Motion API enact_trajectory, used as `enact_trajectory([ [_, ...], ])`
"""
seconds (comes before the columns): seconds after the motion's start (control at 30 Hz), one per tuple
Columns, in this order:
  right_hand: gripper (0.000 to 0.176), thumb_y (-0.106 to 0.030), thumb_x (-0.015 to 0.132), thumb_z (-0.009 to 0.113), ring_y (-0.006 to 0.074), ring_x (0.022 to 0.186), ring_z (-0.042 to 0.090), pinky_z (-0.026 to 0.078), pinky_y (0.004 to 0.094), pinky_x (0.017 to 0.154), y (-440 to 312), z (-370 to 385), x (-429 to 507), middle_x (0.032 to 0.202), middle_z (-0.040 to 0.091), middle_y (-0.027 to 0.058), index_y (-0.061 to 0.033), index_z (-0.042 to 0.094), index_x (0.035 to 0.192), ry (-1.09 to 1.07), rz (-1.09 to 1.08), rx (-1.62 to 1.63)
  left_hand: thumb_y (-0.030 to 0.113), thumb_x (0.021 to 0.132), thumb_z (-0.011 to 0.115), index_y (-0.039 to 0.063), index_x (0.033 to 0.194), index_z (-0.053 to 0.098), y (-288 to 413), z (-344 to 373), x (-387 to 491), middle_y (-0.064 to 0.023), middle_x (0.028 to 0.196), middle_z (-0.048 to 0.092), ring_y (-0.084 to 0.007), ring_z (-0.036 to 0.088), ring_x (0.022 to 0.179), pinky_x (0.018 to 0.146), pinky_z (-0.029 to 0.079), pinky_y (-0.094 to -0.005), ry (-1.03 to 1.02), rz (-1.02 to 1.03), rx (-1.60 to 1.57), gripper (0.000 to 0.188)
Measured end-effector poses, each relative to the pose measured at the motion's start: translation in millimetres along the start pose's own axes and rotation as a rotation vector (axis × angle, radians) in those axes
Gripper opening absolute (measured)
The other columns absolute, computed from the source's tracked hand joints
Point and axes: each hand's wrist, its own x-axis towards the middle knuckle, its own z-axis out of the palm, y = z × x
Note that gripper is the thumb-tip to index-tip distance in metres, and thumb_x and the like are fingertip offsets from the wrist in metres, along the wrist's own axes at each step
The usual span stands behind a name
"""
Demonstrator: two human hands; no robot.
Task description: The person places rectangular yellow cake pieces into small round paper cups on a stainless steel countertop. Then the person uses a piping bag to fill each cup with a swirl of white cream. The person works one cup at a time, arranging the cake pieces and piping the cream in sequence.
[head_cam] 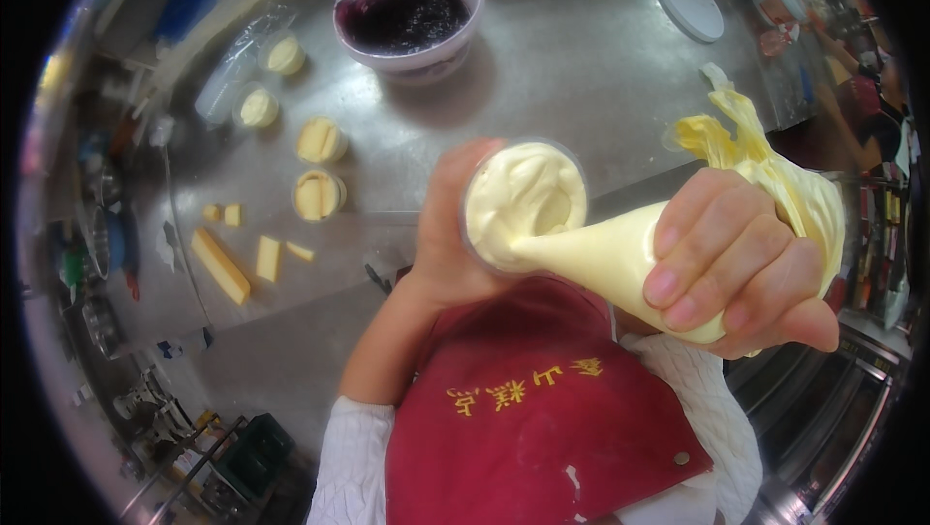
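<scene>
My left hand (458, 227) is wrapped around a clear plastic cup, holding it up in front of my red apron (523, 394). Pale yellow cream (527, 191) fills the cup close to its rim, its surface swirled. In my right hand (734, 271) is a plastic piping bag (596, 245) full of the same cream, squeezed around its thick part. The bag's tip rests at the cream on the cup's near right side. Its twisted, smeared tail (726, 125) sticks out above my fist.
A tub of dark purple jam (407, 20) stands on the steel table (552, 67). Left of it are cups with cake pieces (320, 194), cups with cream (259, 107), and loose cake strips (221, 266). A white lid (690, 5) lies at far right. Another person (864, 104) is at the right edge.
</scene>
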Motion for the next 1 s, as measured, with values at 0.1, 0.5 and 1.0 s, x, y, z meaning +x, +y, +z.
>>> enact_trajectory([
  [0.1,0.048,-0.047,0.102,0.03,0.0176,0.057,0.061,0.045,0.0282,0.061,-3,0,-3,0.064,0.063,0.0051,-0.0129,0.049,0.073,0.009,0.003,-0.016,0.019,0.057,0.092,0.002,0.132,0.04,-1,-2,1,-0.0154,0.125,0.05,-0.0274,0.054,0.112,0.095,0.044,-0.0369,-0.004,0.011,0.019,0.093],
  [0.5,0.048,-0.048,0.102,0.027,0.016,0.059,0.059,0.043,0.0291,0.065,-9,-8,-10,0.064,0.061,0.0036,-0.0146,0.048,0.075,0.157,-0.001,-0.02,0.02,0.058,0.092,0.001,0.131,0.041,5,-4,-5,-0.0133,0.122,0.053,-0.0256,0.055,0.112,0.096,0.043,-0.0366,0.014,-0.101,-0.069,0.092],
  [1.0,0.049,-0.047,0.103,0.024,0.0179,0.059,0.059,0.042,0.0287,0.064,-10,-16,-5,0.064,0.061,0.0054,-0.0136,0.05,0.077,-0.028,0.009,0.017,0.019,0.057,0.092,0.002,0.129,0.043,6,-1,-10,-0.0121,0.119,0.054,-0.0252,0.055,0.11,0.096,0.042,-0.0372,-0.047,-0.15,-0.033,0.088],
])
